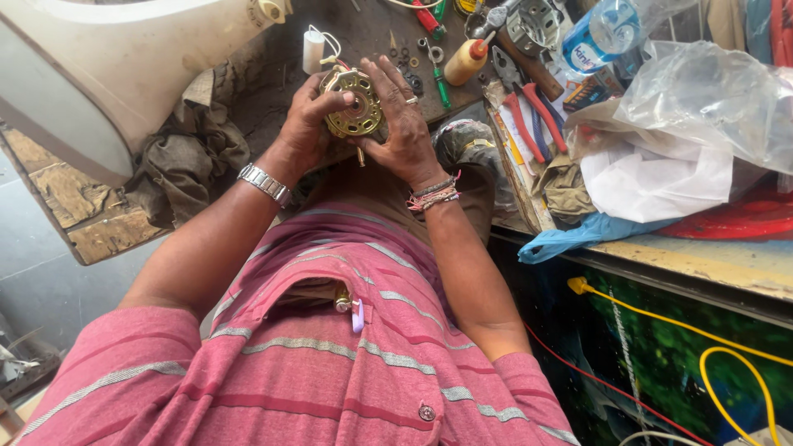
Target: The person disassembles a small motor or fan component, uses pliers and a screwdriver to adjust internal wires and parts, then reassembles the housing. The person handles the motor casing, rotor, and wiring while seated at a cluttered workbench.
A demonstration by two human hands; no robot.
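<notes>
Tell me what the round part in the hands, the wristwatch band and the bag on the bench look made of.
Round part: likely plated metal, with a gold sheen. Wristwatch band: probably steel, with bright silver links. Bag: thin clear plastic, see-through and crinkled. Left hand and right hand hold the part.

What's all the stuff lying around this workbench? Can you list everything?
motor part: one, brass-gold, round, between both hands
white housing: one, top left
rag: one, grey-brown, left of the hands
oil bottle: one, yellow with red tip, bench top
pliers: one, red-handled, right of the hands
water bottle: one, clear, top right
plastic bags: several, clear and white, right
yellow cable: one, lower right
left hand: wristwatch, on motor part
right hand: bracelets, on motor part
</notes>
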